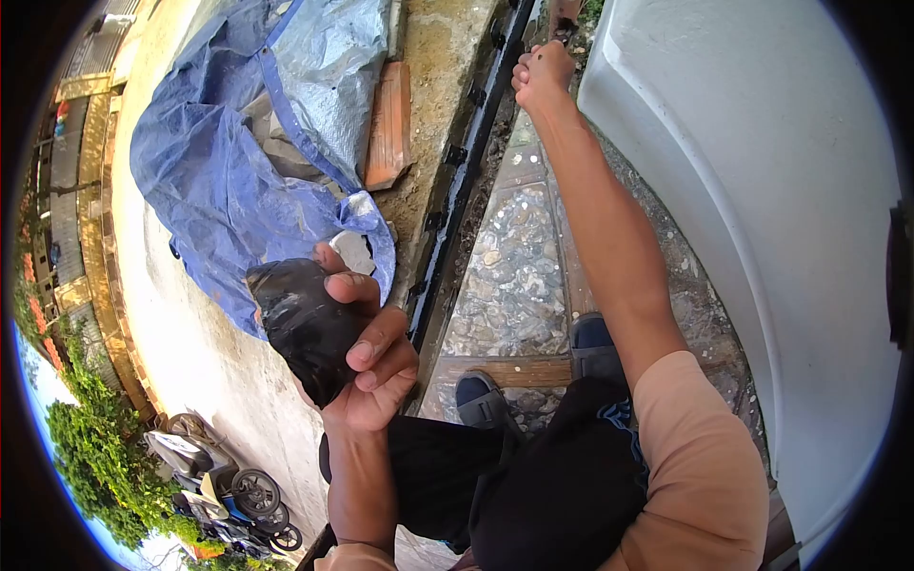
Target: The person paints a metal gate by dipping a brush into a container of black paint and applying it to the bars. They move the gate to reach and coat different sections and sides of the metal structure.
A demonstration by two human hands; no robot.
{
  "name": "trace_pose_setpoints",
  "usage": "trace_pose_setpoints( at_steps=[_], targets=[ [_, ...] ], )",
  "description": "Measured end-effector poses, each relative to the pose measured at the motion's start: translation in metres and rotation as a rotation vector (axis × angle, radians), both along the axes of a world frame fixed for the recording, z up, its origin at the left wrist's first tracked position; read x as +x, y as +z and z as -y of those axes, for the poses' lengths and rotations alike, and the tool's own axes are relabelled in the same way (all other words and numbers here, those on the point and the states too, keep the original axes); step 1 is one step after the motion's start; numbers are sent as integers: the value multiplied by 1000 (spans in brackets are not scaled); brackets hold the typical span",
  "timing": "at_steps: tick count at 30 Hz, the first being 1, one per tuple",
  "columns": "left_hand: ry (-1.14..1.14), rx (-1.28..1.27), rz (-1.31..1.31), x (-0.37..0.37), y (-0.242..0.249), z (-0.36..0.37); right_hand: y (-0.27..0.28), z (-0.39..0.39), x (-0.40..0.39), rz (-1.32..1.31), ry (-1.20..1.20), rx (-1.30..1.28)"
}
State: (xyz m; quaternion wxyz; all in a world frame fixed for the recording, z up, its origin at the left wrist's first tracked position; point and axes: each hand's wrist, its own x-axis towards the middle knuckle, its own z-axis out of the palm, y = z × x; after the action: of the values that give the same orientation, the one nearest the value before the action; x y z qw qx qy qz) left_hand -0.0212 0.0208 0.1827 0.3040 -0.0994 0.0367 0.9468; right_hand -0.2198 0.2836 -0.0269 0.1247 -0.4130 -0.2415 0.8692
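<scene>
My left hand (367,357) is raised at the lower middle, its fingers curled around a crumpled, shiny black plastic bag (309,328). What the bag holds, if anything, is hidden. My right arm stretches away to the top of the view. There my right hand (546,74) is closed, low beside a narrow dark channel (455,176) with wet, shiny patches along it. A small dark clump (565,31) shows just beyond the knuckles. The grip itself is too far off to show what the fingers hold.
A blue tarp (214,181) lies left of the channel, with a reddish-brown tile (389,126) at its edge. Pebbled paving (509,276) runs under my sandals (483,400). A large white curved panel (762,124) borders the right. Motorbikes (233,481) stand at lower left.
</scene>
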Motion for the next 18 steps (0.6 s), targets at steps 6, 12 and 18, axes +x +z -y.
trace_pose_setpoints(
  at_steps=[6, 12, 18],
  targets=[
    [-8, -43, 5, 0, -1, -3, -25, 11, 23, 137, -15, -1],
    [-4, -89, 51, -2, 7, -2, 3, -9, 3, -123, 37, -52],
    [-18, -89, 50, -3, 7, -8, -4, 19, 48, 52, 149, 59]
  ],
)
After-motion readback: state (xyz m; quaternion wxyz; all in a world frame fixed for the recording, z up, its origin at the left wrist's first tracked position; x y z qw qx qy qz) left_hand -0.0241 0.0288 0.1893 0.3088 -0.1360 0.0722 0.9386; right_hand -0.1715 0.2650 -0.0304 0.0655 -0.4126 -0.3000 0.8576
